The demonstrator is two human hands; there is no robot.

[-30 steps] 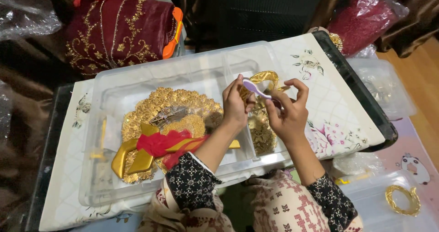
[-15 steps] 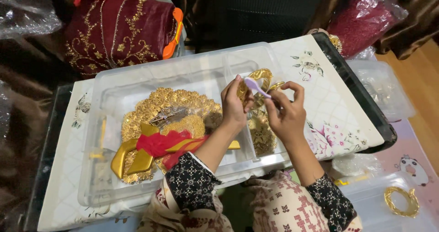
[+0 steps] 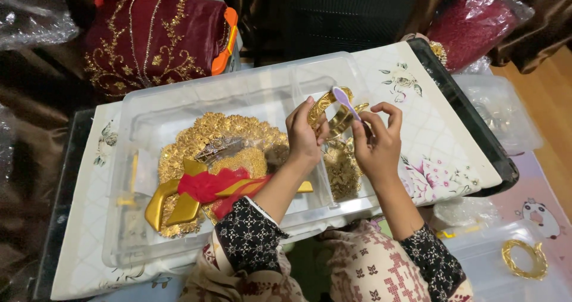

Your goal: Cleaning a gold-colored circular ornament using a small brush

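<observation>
Gold ornament (image 3: 326, 104), lilac brush (image 3: 345, 99), red ribbon (image 3: 208, 183), maroon gold-embroidered cloth (image 3: 152, 40), floral white table (image 3: 429, 129).

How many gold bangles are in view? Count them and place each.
2: one gold bangle held in the left hand above the clear box; another lies at lower right. More may be hidden.

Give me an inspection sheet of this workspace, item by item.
Surface: table with a white floral cover, a clear plastic tray on it.
Job's things: gold bangle held above the tray; small lilac-headed brush against it.
Clutter: gold filigree ornament, gold piece with red ribbon, more gold pieces in the tray's right compartment.
Hands: left hand grips the bangle; right hand pinches the brush.
Cables: nothing seen.
Surroundings: maroon embroidered cloth, wrapped red bundle, another gold bangle at lower right.
</observation>
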